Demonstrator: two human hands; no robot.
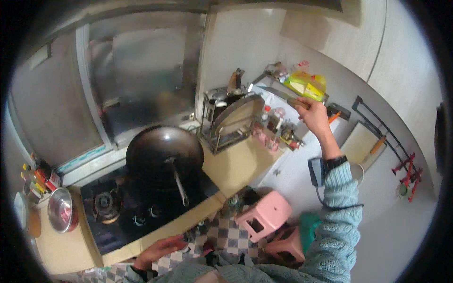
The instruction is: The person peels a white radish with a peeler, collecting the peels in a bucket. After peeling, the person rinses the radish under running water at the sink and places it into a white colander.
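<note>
My right hand (313, 115) is raised over the far end of the counter, closed around the brown handle of a kitchen knife (277, 92). The blade points left, towards a metal rack (216, 143) that holds a round cutting board (239, 115) and other kitchen tools. Just beyond the knife lies a yellow plastic bag (307, 85). My left hand (161, 249) hangs low by the counter's front edge, fingers extended and somewhat blurred, with no object visible in it. A dark wok (164, 150), its handle towards me, sits on the black gas hob (120, 226).
Bottles and jars (270, 123) crowd the counter's right end. At left stand a steel bowl (60, 210) with reddish contents and sauce bottles (39, 180). A pink plastic stool (265, 215) is on the checked floor. A rail (380, 122) and a pale board (359, 141) are on the right wall.
</note>
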